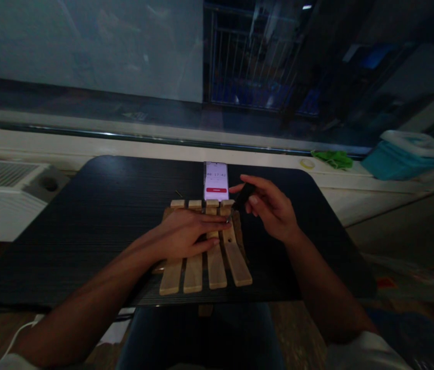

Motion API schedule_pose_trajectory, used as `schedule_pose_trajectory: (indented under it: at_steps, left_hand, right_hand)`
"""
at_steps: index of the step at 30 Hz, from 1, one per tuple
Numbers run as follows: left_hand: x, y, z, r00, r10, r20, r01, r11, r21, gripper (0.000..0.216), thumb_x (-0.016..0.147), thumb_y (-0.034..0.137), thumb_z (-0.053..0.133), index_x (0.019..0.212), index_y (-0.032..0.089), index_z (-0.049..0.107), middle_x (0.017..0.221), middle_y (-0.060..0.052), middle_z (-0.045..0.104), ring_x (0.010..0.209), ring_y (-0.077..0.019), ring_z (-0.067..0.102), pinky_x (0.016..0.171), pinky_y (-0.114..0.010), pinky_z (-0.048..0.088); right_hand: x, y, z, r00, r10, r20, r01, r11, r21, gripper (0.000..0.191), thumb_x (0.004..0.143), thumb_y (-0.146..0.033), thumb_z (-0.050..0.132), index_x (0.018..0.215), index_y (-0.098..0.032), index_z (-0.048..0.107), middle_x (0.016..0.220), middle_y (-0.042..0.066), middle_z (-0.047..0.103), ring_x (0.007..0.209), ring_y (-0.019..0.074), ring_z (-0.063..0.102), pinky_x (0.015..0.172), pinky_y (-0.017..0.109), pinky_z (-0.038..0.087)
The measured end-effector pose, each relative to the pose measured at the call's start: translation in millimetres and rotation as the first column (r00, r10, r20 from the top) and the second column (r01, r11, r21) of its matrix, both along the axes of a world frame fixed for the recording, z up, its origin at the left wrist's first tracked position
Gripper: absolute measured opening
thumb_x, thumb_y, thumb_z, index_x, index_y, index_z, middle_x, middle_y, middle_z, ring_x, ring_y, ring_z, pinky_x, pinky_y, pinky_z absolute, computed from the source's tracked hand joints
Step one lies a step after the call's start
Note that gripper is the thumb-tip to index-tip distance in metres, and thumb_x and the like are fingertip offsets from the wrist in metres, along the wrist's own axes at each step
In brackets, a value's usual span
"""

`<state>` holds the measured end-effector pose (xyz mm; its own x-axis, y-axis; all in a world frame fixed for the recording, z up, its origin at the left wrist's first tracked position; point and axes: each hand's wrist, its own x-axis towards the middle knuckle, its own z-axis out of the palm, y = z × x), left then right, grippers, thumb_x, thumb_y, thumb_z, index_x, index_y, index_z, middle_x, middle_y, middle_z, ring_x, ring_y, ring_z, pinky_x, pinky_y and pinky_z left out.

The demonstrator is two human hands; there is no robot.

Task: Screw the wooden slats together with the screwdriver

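Several pale wooden slats [217,270] lie side by side near the front of the table, their far ends upturned. Under them shows a darker, rough-edged wooden piece [239,234]. My left hand [182,232] rests flat across the slats with its fingers stretched to the right. In my right hand [272,208] is a black-handled screwdriver [244,195], gripped between thumb and fingers. It slants down to the left, and its metal tip meets the rightmost slat beside my left fingertips. Closer to me, that slat has a small dark hole.
A lit phone [215,181] with a running time display lies just beyond the slats on the dark table [124,190]. Along the windowsill are a tape roll [307,164], a green crumpled item [333,159] and a teal container [401,156]. A radiator [8,190] stands left.
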<state>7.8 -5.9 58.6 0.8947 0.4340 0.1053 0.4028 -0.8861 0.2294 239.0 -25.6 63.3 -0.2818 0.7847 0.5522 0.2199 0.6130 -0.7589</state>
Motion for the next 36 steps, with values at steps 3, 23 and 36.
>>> schedule_pose_trajectory:
  at_steps: [3, 23, 36]
  left_hand:
    - [-1, 0, 0.8, 1.000, 0.002, -0.008, -0.002, 1.000, -0.008, 0.041, 0.093, 0.034, 0.048, 0.132, 0.026, 0.057, 0.134, -0.003, 0.059, 0.113, -0.0252, 0.063, 0.091, -0.041, 0.054]
    - [0, 0, -0.9, 0.999, -0.029, 0.024, 0.029, 0.999, 0.037, 0.037, 0.092, 0.032, 0.052, 0.127, 0.032, 0.060, 0.138, -0.002, 0.056, 0.112, -0.0238, 0.064, 0.088, -0.038, 0.054]
    - [-1, 0, -2.2, 1.000, 0.014, -0.015, -0.014, 1.000, 0.007, 0.037, 0.092, 0.032, 0.050, 0.128, 0.036, 0.059, 0.139, 0.002, 0.054, 0.114, -0.0234, 0.063, 0.091, -0.040, 0.053]
  right_hand:
    - [1, 1, 1.2, 1.000, -0.012, -0.019, 0.011, 1.000, -0.012, 0.034, 0.092, -0.027, 0.052, 0.126, -0.031, 0.053, 0.100, 0.000, 0.070, 0.058, 0.0071, 0.056, 0.052, 0.024, 0.050]
    - [-9, 4, -8.1, 0.992, -0.084, -0.089, 0.088, 0.995, 0.051, 0.032, 0.086, -0.030, 0.061, 0.117, -0.034, 0.052, 0.103, 0.001, 0.062, 0.077, 0.0140, 0.061, 0.066, 0.033, 0.055]
    - [0, 4, -0.6, 0.998, 0.021, -0.061, -0.020, 1.000, 0.020, 0.031, 0.092, -0.026, 0.052, 0.123, -0.029, 0.050, 0.112, 0.005, 0.068, 0.100, 0.0181, 0.067, 0.090, 0.042, 0.053]
